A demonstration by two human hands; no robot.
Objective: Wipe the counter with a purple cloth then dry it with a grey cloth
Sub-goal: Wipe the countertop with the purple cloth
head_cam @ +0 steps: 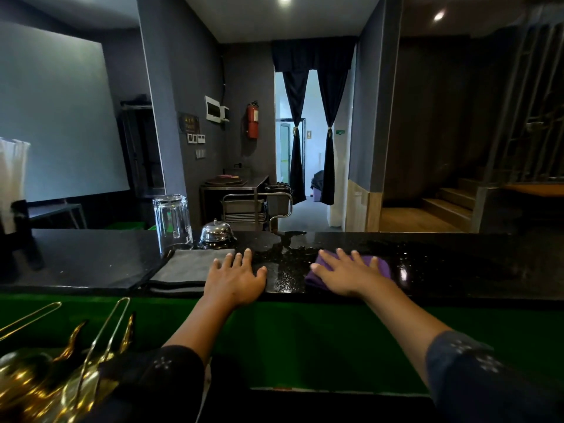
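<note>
On my feed the right hand (pixel 348 271) lay flat, palm down, on the purple cloth (pixel 380 265), fingers spread and straight, pressing rather than pinching. The cloth was folded or bunched under the palm, showing at the fingertips, at the right side and at the near-left edge by the thumb. It sat on the black counter (pixel 91 264), right of centre and near the front edge.

The left hand (pixel 236 277) was also palm down, fingers slightly spread, holding nothing. Its heel was at the counter's front edge. Its fingertips rested at the right edge of the grey cloth (pixel 189 265); I couldn't tell how much of the hand was on fabric versus bare counter. The grey cloth lay flat and folded, left of centre, running to the front edge.

A wet patch (pixel 283 254) glistened between the two hands, with a puddle reaching toward the far edge. More droplets showed on the counter right of the purple cloth.

Just behind the grey cloth stood an upturned clear glass (pixel 172 222) and, beside it to the right, a chrome service bell (pixel 216 232). Both were close to the cloth's far edge; contact unclear.

Dark patterned sleeves (pixel 476 370) covered both upper forearms. Gold-coloured metalware (pixel 55 370) filled the bottom-left corner, blurred, below the counter. The counter front below was green (pixel 305 340).
</note>
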